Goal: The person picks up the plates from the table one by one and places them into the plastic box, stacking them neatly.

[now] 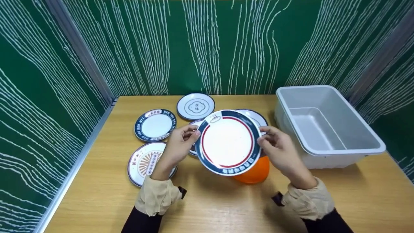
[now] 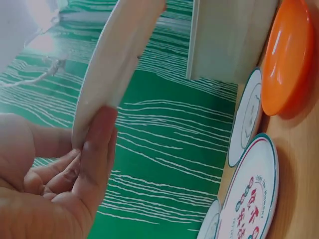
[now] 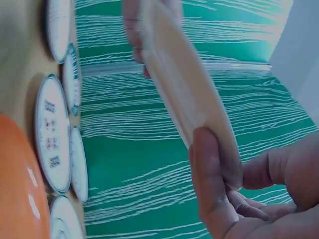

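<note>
Both hands hold up a white plate with a dark blue rim and a red ring, its face tilted toward the head camera. My left hand pinches its left edge between thumb and fingers; my right hand pinches the right edge. Each wrist view shows the plate's pale underside, with fingers behind it on the left and the right thumb and fingers at its edge. Beneath the raised plate, an orange dish lies on the table, partly hidden by it.
A grey plastic tub stands at the right. On the wooden table lie a blue-rimmed plate, a plate with a sunburst print, a plate at the back and others half covered. Green walls surround the table.
</note>
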`<state>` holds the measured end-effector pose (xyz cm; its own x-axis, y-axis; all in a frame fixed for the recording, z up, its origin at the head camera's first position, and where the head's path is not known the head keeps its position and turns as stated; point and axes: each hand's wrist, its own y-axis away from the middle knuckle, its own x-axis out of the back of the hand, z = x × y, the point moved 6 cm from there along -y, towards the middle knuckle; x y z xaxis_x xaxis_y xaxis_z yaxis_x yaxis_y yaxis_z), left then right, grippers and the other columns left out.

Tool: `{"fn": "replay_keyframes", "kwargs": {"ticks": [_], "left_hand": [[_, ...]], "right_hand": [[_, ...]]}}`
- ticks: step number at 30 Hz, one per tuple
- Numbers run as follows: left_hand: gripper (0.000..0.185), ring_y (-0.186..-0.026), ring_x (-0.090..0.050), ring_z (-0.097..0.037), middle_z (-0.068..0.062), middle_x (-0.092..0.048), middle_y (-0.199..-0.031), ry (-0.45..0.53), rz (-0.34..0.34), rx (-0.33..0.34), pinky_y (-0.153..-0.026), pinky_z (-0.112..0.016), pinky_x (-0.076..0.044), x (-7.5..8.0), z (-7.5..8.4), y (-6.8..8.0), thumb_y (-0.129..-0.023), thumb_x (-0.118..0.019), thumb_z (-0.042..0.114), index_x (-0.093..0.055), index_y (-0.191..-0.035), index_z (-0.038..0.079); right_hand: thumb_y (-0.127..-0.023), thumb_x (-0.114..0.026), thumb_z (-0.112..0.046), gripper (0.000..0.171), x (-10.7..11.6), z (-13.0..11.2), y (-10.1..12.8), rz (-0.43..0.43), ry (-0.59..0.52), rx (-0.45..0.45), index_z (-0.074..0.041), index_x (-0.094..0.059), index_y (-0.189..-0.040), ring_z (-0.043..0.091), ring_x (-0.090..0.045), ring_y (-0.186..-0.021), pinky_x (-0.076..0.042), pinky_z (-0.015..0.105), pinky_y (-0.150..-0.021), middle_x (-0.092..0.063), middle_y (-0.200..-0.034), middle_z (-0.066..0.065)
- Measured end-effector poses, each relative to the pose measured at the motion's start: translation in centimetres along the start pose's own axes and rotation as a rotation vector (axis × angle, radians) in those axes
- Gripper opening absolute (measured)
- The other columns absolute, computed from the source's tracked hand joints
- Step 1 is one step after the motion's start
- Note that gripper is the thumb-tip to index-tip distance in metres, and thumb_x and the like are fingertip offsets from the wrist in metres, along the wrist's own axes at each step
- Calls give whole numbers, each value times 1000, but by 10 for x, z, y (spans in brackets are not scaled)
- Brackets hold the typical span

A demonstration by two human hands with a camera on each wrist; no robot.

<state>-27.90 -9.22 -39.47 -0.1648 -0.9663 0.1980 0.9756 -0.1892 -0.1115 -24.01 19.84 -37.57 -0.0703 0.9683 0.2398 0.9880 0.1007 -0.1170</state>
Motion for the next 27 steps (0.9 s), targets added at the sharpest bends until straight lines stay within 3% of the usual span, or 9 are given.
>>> {"fn": "replay_keyframes", "kwargs": {"ticks": [4, 8, 11, 14, 19, 23, 27], "left_hand": [[29, -95, -67, -28, -16, -68, -107, -22, -42, -58, -84, -41, -62, 3, 4, 0, -104, -63, 26, -70, -120, 3], [22, -95, -66, -23, -11, -70, -101, -244, 46, -108, -88, -37, -59, 23, 2, -1, -103, -64, 21, -73, -113, 3], [21, -99, -66, -23, -9, -71, -104, -433, 116, -102, -90, -36, -58, 44, -5, 0, -101, -66, 18, -73, -113, 2], [24, -105, -65, -31, -15, -70, -109, -574, 161, -75, -94, -43, -56, 67, -14, 1, -100, -67, 18, -71, -115, -1], [33, -117, -60, -41, -24, -64, -121, -740, 181, 69, -103, -52, -49, 102, -36, 3, -101, -66, 20, -67, -122, -5], [38, -120, -56, -40, -24, -59, -127, -788, 163, 249, -105, -54, -48, 121, -55, 6, -104, -61, 24, -63, -129, -4], [40, -126, -50, -42, -25, -55, -134, -817, 146, 380, -109, -56, -45, 132, -69, 11, -104, -60, 22, -59, -134, -4]], "right_hand": [[-103, -51, -2, 32, 21, -11, -1, 36, -1, 13, 7, -53, -134, 21, -65, -80, -62, 30, -72, -63, -104, 20], [-104, -50, -3, 31, 56, -22, -8, 108, 7, 62, 6, -54, -133, 16, -65, -79, -61, 26, -71, -65, -102, 11], [-102, -51, 2, 25, 86, -30, -15, 166, -86, 101, 5, -57, -126, 13, -67, -73, -62, 24, -67, -66, -92, 7], [-101, -52, 3, 24, 114, -34, -23, 208, -215, 67, 1, -57, -124, 15, -70, -72, -62, 26, -68, -67, -90, 8], [-105, -53, -8, 28, 155, -32, -35, 274, -164, -102, -8, -53, -133, 16, -72, -86, -62, 28, -78, -68, -104, 6], [-106, -49, -8, 26, 179, -25, -48, 299, -145, -171, -7, -51, -133, 15, -72, -88, -62, 28, -80, -64, -111, 6], [-108, -45, -10, 25, 200, -14, -56, 306, -174, -250, -8, -50, -132, 14, -72, -90, -61, 27, -82, -54, -121, 10]]}}
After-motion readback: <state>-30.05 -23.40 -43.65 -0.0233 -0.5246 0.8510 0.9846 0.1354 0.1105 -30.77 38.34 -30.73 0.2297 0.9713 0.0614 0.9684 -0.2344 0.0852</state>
